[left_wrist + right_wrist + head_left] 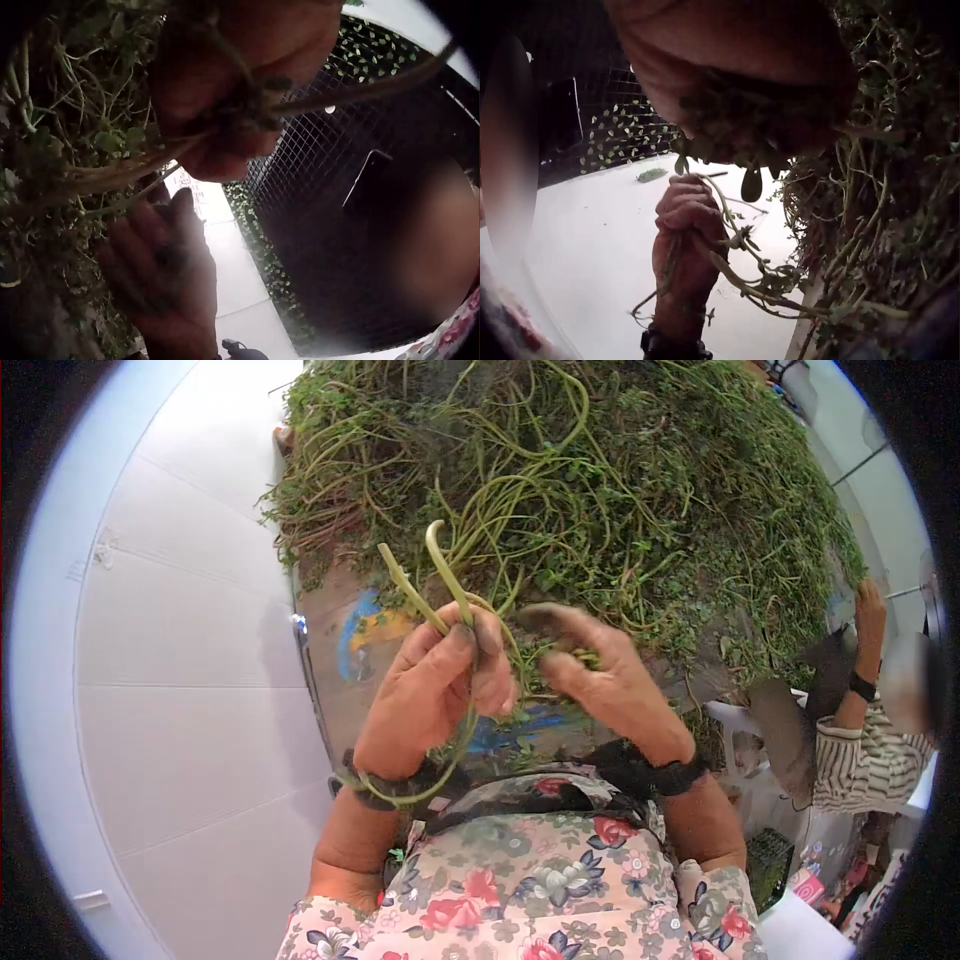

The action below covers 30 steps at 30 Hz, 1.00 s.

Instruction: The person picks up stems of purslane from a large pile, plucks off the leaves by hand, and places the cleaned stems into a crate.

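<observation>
My left hand (430, 680) pinches several thick green plant stems (405, 585) between thumb and fingers. Their cut ends point up and away, and one long stem loops down over the wrist. Just to its right is my right hand (620, 680), slightly blurred, thumb and fingers curled round leafy sprigs (585, 657). Small paddle-shaped leaves (751, 184) stick out beneath that hand in the right wrist view, where stems also trail from the left fist. Beyond both hands lies a large tangled heap of the same leafy plants (650, 490).
The heap covers most of a worn table (325, 605) with blue and orange paint marks. A white panelled surface (190, 610) runs along the left. At the right, another person's striped sleeve (860, 755) and hand are beside the heap. A dark crate (770, 865) stands low at right.
</observation>
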Available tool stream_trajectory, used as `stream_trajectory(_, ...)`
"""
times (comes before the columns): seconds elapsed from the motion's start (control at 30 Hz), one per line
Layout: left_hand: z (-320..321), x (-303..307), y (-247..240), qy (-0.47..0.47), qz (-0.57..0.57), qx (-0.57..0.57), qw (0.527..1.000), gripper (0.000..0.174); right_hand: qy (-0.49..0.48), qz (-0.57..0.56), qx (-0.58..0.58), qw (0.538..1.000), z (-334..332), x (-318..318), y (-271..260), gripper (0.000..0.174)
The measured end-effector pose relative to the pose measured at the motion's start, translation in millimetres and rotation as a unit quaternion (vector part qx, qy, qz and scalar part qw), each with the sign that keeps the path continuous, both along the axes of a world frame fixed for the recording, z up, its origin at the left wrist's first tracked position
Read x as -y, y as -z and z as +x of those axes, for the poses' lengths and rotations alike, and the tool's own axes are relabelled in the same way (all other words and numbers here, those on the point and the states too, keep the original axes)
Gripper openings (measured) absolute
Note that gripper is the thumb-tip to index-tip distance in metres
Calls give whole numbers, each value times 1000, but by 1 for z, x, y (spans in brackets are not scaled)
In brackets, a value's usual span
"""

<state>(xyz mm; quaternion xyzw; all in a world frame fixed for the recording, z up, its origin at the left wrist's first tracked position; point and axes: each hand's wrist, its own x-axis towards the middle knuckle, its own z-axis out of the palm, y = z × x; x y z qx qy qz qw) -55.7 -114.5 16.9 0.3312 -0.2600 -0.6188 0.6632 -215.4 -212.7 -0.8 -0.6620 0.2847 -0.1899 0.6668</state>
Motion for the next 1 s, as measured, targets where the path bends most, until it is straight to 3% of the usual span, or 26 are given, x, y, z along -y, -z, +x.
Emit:
stream_trajectory(0.17,-9,7,-1,-67,16,152,986,23,-59,-20,-61,996,-7,-4,-6,26)
stream_trajectory(0.27,-14,6,-7,-150,56,116,980,23,-82,-55,-55,994,-15,-6,-1,25)
stream_trajectory(0.3,-1,6,-1,-65,-12,108,992,23,-82,-51,-55,994,-15,-9,2,24)
stream_trajectory(0.4,5,-3,0,-49,54,180,981,22,-64,-42,-48,996,-16,-15,9,23)
stream_trajectory(0.5,7,-4,-2,-90,5,168,982,19,-27,-17,-60,998,-20,-16,3,22)
stream_trajectory(0.6,3,-4,-6,-187,30,137,972,19,-30,6,-104,994,-29,-12,-8,21)
stream_trajectory(0.7,2,-1,-12,-200,22,67,977,22,-34,-18,-78,996,-32,-14,3,20)
stream_trajectory(0.83,9,-3,-6,-133,-32,-78,988,21,6,-38,-61,997,-32,-16,7,21)
stream_trajectory(1.0,8,0,-7,-96,-66,-237,965,21,21,-89,-33,995,-29,-18,-5,27)
